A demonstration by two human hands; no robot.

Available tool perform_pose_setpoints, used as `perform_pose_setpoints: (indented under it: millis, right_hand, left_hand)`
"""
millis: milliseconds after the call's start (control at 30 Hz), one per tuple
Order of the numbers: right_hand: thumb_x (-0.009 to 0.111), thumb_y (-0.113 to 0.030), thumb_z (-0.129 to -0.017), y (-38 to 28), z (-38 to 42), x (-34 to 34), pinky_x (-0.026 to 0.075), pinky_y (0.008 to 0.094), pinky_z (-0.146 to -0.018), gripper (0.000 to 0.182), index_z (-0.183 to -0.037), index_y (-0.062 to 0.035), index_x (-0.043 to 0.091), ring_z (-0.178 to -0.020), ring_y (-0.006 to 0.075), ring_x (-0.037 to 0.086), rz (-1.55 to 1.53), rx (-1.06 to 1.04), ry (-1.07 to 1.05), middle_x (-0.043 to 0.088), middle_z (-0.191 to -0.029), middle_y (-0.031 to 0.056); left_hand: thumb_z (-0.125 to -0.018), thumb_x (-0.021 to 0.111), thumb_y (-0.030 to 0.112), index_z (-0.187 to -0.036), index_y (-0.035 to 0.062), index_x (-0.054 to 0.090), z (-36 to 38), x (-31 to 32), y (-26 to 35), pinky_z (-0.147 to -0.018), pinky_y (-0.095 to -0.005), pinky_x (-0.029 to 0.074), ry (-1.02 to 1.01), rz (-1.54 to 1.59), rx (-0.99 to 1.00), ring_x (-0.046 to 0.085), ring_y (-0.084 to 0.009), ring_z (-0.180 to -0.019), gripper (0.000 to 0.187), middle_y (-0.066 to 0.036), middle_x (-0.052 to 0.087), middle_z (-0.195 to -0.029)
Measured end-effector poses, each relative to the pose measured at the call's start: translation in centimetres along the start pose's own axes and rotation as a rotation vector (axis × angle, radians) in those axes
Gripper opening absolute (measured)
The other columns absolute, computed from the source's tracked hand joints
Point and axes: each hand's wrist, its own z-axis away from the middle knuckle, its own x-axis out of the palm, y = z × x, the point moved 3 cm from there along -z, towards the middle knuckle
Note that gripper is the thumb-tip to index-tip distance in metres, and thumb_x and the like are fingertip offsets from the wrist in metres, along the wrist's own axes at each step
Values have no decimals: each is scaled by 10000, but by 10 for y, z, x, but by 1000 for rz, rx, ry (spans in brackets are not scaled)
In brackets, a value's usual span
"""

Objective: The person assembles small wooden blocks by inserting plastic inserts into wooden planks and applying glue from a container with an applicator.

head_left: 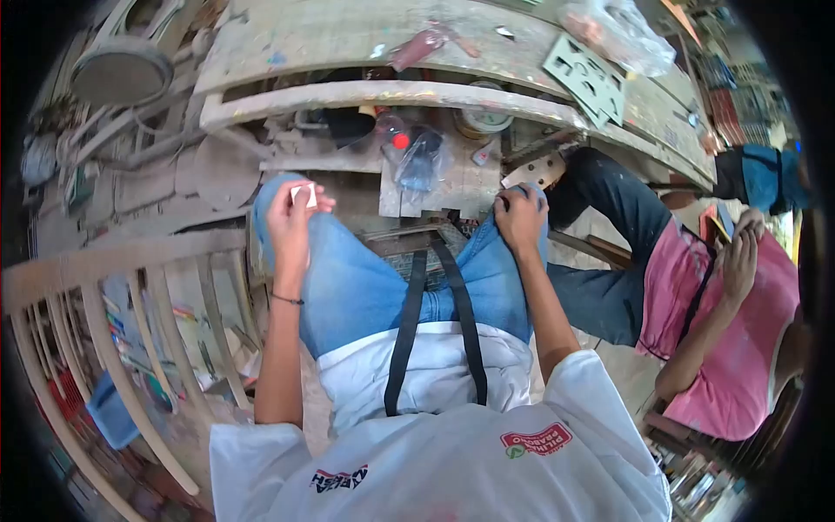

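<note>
Slippage seems likeliest; left hand (293, 214) pinches small, white, square-looking piece (310, 195) above faded blue denim jeans (339, 278); slackened thumb could drop it floorward; right hand (522, 217) drapes loosely over right knee, nothing visibly held.

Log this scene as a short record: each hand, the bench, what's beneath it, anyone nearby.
Left hand: holds a small white piece over the left knee
Right hand: rests on the jeans at the right knee
Bench: panel with holes, plastic bag
Beneath: red-capped bottle, round tub
Nearby: seated person in pink top, right side
</note>
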Motion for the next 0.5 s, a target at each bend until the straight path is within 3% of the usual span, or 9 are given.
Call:
perform_pose_setpoints:
  millis: [67,100,233,300,367,433,500]
  right_hand:
    - [627,-215,-783,11,0,-10,242,510,-1025,176,-876,-91,709,-1190,240,468,8,1,103,670,-1012,76]
    - [627,-215,-783,-10,6,8,242,510,-1025,176,-876,-91,709,-1190,240,468,-16,-19,74,670,-1012,76]
    - [605,-208,-801,-5,2,1,252,492,-1022,174,-876,-90,708,-1176,236,479,0,-37,98,671,-1007,65]
    - [596,-181,-810,-6,-1,-5,336,451,-978,170,-880,-68,703,-1072,254,560,-210,-16,113,668,-999,95]
    - [590,-95,-817,-20,-7,6,458,405,-846,151,-919,-26,677,-802,334,633,-489,57,101,651,-988,163]
    - [584,-73,-808,-92,-12,-6,432,397,-909,175,-953,-32,673,-912,324,619,-740,-76,-94,633,-1055,169]
    - [600,-71,-784,-151,-35,6,403,401,-966,213,-984,-54,670,-1108,329,535,-515,-513,-130,572,-1191,185]
  left_hand:
    - [-940,496,115,-923,-15,549,7,16,3,-611,-276,501,-5,24,12,631,-181,-697,141,-111,611,-860]
    - [-940,496,115,-923,-15,549,6,-9,9,-611,-276,501,27,-1,6,631,-181,-697,141,-111,611,-860]
    - [-931,503,107,-864,-7,538,6,0,7,-572,-266,486,24,-35,34,624,-168,-653,137,-102,611,-821]
    - [-936,485,115,-875,-1,515,5,1,5,-594,-272,475,10,-26,0,617,-172,-649,134,-112,615,-836]
    - [-932,476,98,-843,1,494,2,-1,5,-574,-278,480,44,20,-10,618,-178,-637,132,-121,612,-825]
    - [-925,466,76,-833,-3,485,1,1,7,-568,-278,486,31,47,-23,621,-183,-642,122,-133,612,-826]
    - [-913,451,55,-821,-3,480,-3,1,4,-558,-273,486,20,69,4,621,-183,-630,112,-139,613,-815]
